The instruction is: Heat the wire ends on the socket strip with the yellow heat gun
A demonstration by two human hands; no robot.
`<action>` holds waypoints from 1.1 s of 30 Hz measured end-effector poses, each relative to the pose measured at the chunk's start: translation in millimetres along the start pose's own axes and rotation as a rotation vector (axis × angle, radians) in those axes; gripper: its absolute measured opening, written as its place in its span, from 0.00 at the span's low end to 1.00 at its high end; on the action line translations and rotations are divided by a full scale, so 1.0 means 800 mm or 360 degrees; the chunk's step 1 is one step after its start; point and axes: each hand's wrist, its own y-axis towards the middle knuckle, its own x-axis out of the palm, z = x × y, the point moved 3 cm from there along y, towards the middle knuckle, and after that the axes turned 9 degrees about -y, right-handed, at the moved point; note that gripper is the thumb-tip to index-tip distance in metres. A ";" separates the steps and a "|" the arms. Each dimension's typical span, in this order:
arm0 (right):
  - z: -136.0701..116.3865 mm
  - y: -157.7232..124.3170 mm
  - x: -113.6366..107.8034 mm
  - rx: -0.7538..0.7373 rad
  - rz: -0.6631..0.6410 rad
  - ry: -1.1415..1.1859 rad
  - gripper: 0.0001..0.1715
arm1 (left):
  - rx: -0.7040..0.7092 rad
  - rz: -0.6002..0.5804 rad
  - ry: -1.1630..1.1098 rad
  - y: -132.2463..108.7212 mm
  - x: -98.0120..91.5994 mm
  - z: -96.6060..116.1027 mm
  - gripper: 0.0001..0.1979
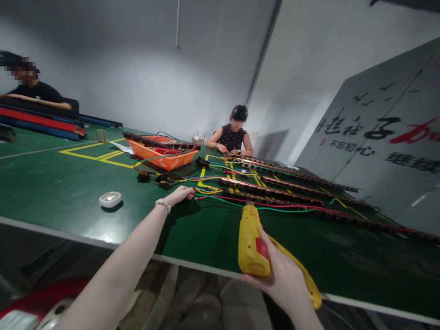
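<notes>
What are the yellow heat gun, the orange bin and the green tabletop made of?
Yellow heat gun: probably hard plastic, with a smooth, satin-looking casing and slits near the front.

Orange bin: likely molded plastic; its thin walls are one even color with a slight sheen.

Green tabletop: smooth, with soft reflections; perhaps a rubber mat or laminate, I can't tell which.

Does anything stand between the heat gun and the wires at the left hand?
Nothing visible does. The heat gun, in the right hand, is on the near side of the wires at the left hand; the basket sits farther back, beyond them.
</notes>
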 end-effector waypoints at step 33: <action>-0.190 0.038 0.009 -0.0040 -0.0132 0.0131 0.71 | -0.0128 -0.0093 0.0046 0.000 0.008 -0.006 0.16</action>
